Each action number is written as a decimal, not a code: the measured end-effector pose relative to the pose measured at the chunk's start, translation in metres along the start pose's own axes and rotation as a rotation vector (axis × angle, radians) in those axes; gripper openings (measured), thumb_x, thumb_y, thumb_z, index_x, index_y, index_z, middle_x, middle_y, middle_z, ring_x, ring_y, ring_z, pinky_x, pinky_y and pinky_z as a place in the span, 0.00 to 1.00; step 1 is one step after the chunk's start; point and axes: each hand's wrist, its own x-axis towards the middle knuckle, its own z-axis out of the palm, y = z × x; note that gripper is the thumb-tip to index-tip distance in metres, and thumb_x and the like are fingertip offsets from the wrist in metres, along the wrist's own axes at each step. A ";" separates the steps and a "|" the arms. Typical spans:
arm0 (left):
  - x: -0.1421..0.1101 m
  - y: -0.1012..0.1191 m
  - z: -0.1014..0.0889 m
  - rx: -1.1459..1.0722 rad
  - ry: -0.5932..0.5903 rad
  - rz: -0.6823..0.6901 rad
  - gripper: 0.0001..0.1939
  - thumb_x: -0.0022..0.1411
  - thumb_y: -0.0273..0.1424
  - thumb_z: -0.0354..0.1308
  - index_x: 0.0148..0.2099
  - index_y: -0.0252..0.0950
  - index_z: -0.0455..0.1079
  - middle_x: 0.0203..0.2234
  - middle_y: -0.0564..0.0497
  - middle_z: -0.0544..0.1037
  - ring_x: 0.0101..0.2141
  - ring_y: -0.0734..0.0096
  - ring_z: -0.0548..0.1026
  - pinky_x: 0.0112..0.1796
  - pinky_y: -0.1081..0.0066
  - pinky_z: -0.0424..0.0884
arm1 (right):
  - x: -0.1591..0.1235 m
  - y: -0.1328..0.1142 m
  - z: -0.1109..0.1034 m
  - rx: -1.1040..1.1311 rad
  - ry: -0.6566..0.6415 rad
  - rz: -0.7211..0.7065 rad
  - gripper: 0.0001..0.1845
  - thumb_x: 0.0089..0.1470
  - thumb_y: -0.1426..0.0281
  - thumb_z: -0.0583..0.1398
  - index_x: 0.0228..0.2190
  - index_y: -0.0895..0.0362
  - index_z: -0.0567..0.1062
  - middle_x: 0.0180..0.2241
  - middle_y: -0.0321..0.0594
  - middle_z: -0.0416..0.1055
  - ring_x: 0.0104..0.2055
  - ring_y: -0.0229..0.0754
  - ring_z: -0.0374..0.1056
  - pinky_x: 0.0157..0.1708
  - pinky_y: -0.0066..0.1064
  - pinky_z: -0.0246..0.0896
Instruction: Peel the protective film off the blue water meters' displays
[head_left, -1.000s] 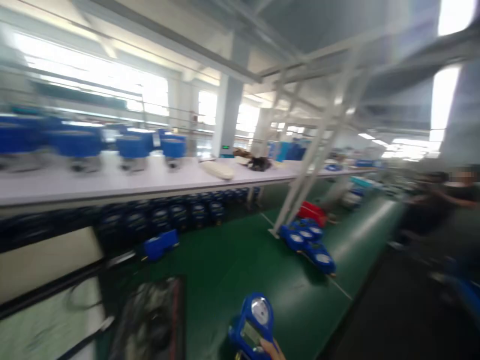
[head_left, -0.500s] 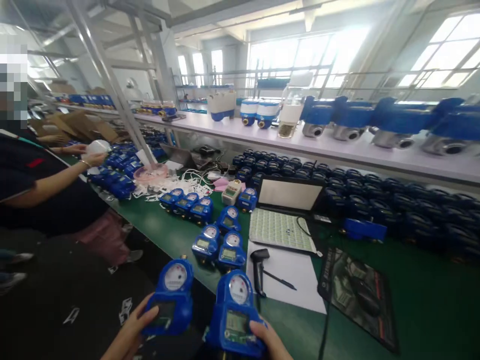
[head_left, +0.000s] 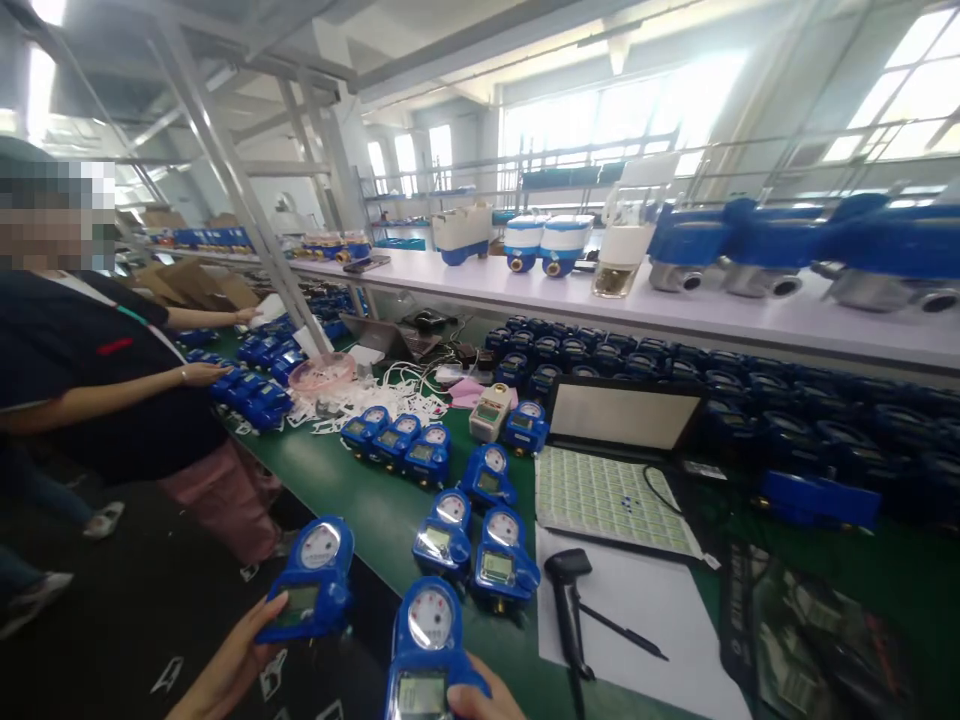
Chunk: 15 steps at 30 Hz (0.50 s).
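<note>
My left hand (head_left: pixel 232 660) grips a blue water meter (head_left: pixel 309 582) with a round dial and a small screen, held out over the floor just off the green table's near edge. My right hand (head_left: pixel 472 702), mostly cut off at the bottom edge, holds a second blue meter (head_left: pixel 426 645) upright over that edge. Just beyond it, a pair of blue meters (head_left: pixel 480 555) lies on the green table (head_left: pixel 375 510). More meters (head_left: pixel 401 440) lie in a row farther back.
A black barcode scanner (head_left: pixel 566 590) and a pen lie on white paper. A laptop (head_left: pixel 622 450) carries a sheet of labels. Rows of blue meters (head_left: pixel 675 370) fill the back under a white shelf (head_left: pixel 675 310). A person in a black top (head_left: pixel 97 380) stands left, reaching onto the table.
My view swung from the right end of the line to the left and then steadied. Both meters in my hands shifted slightly left and lower in view. The person at left reached farther across.
</note>
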 end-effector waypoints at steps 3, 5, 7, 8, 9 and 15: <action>0.012 0.016 -0.007 0.017 -0.012 -0.021 0.26 0.47 0.34 0.66 0.48 0.27 0.69 0.36 0.41 0.80 0.41 0.54 0.77 0.46 0.62 0.72 | 0.027 0.006 0.021 0.048 -0.011 0.006 0.32 0.32 0.62 0.67 0.43 0.61 0.75 0.36 0.46 0.78 0.39 0.52 0.72 0.43 0.39 0.62; 0.030 0.028 -0.014 0.048 -0.093 -0.034 0.27 0.46 0.37 0.67 0.47 0.27 0.69 0.37 0.40 0.79 0.41 0.52 0.76 0.45 0.61 0.72 | 0.052 0.013 0.035 0.071 -0.020 -0.008 0.32 0.31 0.62 0.67 0.42 0.61 0.76 0.36 0.47 0.78 0.39 0.52 0.73 0.44 0.40 0.62; 0.056 0.040 -0.019 0.084 -0.173 -0.048 0.27 0.45 0.38 0.67 0.45 0.28 0.70 0.38 0.40 0.79 0.40 0.52 0.77 0.43 0.61 0.73 | 0.082 0.024 0.048 0.081 0.007 -0.033 0.30 0.30 0.62 0.67 0.40 0.62 0.76 0.35 0.47 0.78 0.39 0.53 0.73 0.44 0.41 0.62; 0.071 0.046 -0.021 0.101 -0.199 -0.052 0.26 0.45 0.38 0.68 0.44 0.29 0.71 0.38 0.41 0.80 0.38 0.54 0.77 0.42 0.61 0.73 | 0.099 0.029 0.054 0.085 0.041 -0.050 0.30 0.30 0.63 0.67 0.39 0.62 0.76 0.35 0.46 0.78 0.39 0.53 0.73 0.44 0.42 0.63; 0.087 0.053 -0.022 0.115 -0.220 -0.057 0.25 0.44 0.38 0.68 0.43 0.30 0.71 0.37 0.42 0.80 0.37 0.55 0.78 0.41 0.63 0.73 | 0.115 0.034 0.060 0.090 0.090 -0.071 0.30 0.30 0.63 0.67 0.39 0.62 0.76 0.34 0.46 0.78 0.38 0.53 0.73 0.44 0.42 0.63; 0.169 0.086 -0.012 0.246 -0.383 -0.130 0.28 0.43 0.38 0.69 0.46 0.31 0.70 0.39 0.41 0.79 0.42 0.53 0.76 0.41 0.64 0.73 | 0.195 0.050 0.095 0.166 0.542 -0.266 0.33 0.30 0.66 0.69 0.43 0.60 0.74 0.37 0.43 0.77 0.43 0.53 0.71 0.46 0.41 0.63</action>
